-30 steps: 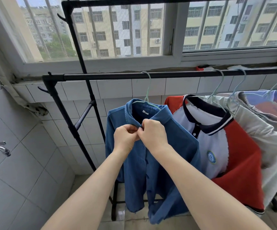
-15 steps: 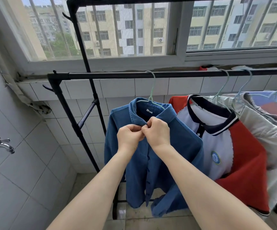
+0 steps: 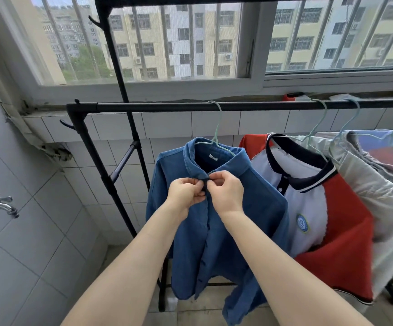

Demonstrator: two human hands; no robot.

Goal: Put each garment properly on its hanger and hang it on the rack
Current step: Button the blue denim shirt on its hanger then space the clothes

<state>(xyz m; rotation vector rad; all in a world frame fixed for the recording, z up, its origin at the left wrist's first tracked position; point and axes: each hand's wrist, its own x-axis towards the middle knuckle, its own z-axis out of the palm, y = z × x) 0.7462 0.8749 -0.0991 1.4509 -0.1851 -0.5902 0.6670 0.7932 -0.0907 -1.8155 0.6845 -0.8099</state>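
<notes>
A blue denim shirt (image 3: 249,208) hangs on a pale green hanger (image 3: 217,137) hooked over the black rack bar (image 3: 167,106). My left hand (image 3: 186,192) and my right hand (image 3: 226,192) meet just below the collar. Each pinches an edge of the shirt's front placket at the top button. To the right hang a red, white and navy polo shirt (image 3: 313,208) and a grey garment (image 3: 383,189), both on hangers on the same bar.
The rack's black upright frame (image 3: 110,182) stands left of the shirt. A metal tap (image 3: 0,204) juts from the tiled wall at far left. A barred window (image 3: 179,41) runs behind the rack. Tiled floor lies below.
Both hands stay pinched at the collar button; they have parted slightly. The view has shifted a little, so the shirt sits further right in frame.
</notes>
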